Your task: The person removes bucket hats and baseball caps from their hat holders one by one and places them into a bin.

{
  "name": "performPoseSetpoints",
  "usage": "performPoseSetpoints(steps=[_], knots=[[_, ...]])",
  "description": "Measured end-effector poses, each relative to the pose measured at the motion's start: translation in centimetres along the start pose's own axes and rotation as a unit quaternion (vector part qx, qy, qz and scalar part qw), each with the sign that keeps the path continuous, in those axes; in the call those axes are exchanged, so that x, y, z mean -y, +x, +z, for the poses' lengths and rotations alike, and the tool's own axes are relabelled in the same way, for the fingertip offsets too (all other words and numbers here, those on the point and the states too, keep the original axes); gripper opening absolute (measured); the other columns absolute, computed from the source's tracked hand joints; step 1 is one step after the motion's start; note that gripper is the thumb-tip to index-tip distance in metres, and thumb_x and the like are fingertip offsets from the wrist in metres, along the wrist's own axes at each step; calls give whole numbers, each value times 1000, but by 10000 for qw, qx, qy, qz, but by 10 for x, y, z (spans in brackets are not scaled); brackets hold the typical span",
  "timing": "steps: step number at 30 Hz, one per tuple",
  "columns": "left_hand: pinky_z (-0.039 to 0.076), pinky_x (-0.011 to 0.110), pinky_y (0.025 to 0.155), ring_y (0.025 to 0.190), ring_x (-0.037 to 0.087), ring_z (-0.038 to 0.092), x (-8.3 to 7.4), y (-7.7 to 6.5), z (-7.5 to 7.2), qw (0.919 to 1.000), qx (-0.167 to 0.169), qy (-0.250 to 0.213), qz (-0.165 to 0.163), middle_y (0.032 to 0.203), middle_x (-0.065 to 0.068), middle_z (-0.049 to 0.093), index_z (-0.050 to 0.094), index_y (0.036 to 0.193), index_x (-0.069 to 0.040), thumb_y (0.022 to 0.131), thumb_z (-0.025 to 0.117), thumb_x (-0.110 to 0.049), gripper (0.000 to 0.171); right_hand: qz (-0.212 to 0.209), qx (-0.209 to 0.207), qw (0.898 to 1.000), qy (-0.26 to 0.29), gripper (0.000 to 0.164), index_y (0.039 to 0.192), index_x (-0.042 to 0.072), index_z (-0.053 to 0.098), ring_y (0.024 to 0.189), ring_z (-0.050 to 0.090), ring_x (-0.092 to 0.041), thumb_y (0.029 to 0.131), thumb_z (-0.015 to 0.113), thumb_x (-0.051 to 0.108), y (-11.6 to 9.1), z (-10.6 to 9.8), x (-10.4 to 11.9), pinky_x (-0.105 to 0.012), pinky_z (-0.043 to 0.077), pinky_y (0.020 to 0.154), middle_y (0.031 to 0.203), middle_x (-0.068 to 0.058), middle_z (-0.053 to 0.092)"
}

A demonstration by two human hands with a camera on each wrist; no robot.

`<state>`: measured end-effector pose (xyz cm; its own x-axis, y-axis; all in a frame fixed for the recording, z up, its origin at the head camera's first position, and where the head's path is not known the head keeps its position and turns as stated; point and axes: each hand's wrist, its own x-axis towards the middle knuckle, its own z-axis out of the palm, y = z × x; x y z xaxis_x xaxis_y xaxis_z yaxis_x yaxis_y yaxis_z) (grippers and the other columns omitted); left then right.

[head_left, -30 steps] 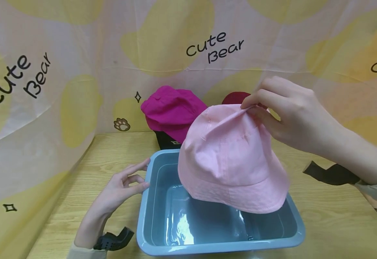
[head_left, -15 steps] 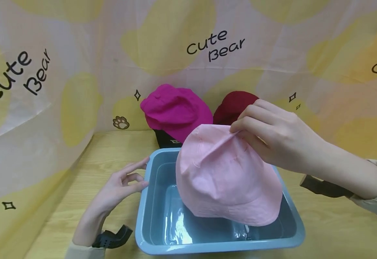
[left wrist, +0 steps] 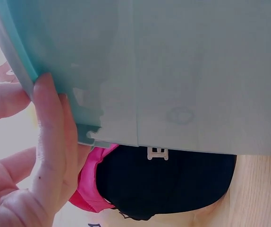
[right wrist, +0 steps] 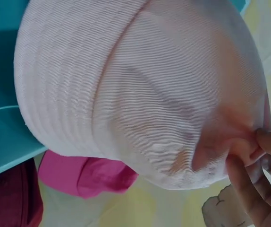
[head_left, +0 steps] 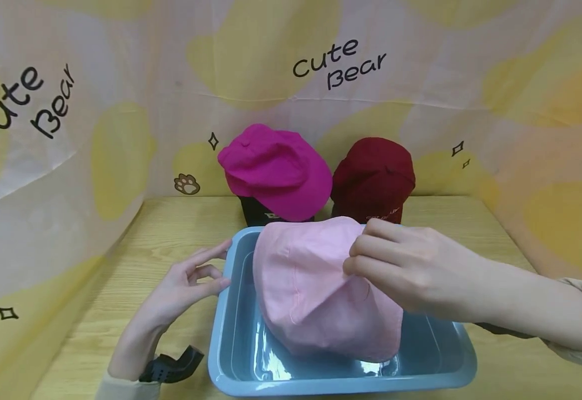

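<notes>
The wood-grain table (head_left: 180,222) bears a blue basin (head_left: 341,386), black cap (head_left: 252,213), maroon cap (head_left: 373,178).

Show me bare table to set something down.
Bare table lies beyond the left hand, between patterned cloth and blue basin, and right of the dark red cap, beyond the right hand. Crowded: behind the basin, where the magenta cap sits beside the red one, and mid-basin, covered by the pink hat.

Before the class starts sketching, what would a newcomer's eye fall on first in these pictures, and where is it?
Most likely the pale pink cloth hat with a brim, pinched at its crown in the right hand's grip over the light blue plastic basin. Next, perhaps, the bright magenta cloth cap behind the basin, lying on a black cap, with a dark red cloth cap to its right.
</notes>
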<state>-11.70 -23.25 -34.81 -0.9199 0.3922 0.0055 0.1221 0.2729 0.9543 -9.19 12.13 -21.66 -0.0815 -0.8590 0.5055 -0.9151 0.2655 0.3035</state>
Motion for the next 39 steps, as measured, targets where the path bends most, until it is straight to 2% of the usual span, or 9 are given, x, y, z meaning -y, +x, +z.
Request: performPoseSetpoints(steps=[7, 16, 21, 28, 35, 39], knots=[[50, 28, 77, 90, 12, 65, -1, 0, 1, 10000, -5, 16, -13, 135, 5, 45, 40, 147, -21, 90, 67, -16, 64, -388, 247, 9985, 284, 29, 91, 9, 62, 76, 45, -11, 93, 36, -4, -7, 5, 11, -16, 39, 65, 83, 4, 52], [50, 27, 76, 88, 11, 65, -3, 0, 2, 10000, -5, -29, 11, 134, 4, 45, 39, 148, -19, 90, 67, -15, 64, -478, 559, 9947, 719, 31, 93, 12, 60, 73, 35, -7, 93, 32, -1, -13, 5, 19, -14, 28, 60, 81, 7, 47], [50, 27, 78, 89, 12, 66, -4, -1, 2, 10000, -7, -38, 67, 135, 5, 45, 39, 148, -18, 90, 67, -15, 65, -372, 642, 9936, 850, 32, 92, 14, 60, 73, 34, -6, 94, 31, 0, -18, 9, 21, -13, 27, 58, 81, 8, 47], [51, 28, 80, 89, 13, 66, 1, -2, 7, 9999, 52, -140, 58, 135, 5, 44, 39, 148, -19, 90, 66, -13, 64, -141, 1049, 9896, 972, 34, 91, 16, 58, 74, 36, -5, 98, 26, 7, -30, 21, 14, -12, 32, 62, 81, 9, 47], [50, 28, 81, 89, 11, 66, -1, -2, 7, 10000, -36, -49, 46, 136, 5, 44, 40, 147, -20, 90, 66, -15, 63, -2, 1197, 9875, 1023, 33, 89, 19, 56, 73, 34, -1, 100, 26, 13, -36, 36, 4, -9, 24, 57, 79, 11, 45], [51, 28, 82, 89, 12, 66, -2, -3, 6, 10000, -16, -54, 35, 137, 5, 44, 39, 148, -21, 91, 66, -15, 63, -51, 1241, 9865, 1071, 29, 87, 19, 55, 72, 36, -2, 98, 29, 10, -39, 42, 1, -9, 21, 54, 79, 11, 45]])
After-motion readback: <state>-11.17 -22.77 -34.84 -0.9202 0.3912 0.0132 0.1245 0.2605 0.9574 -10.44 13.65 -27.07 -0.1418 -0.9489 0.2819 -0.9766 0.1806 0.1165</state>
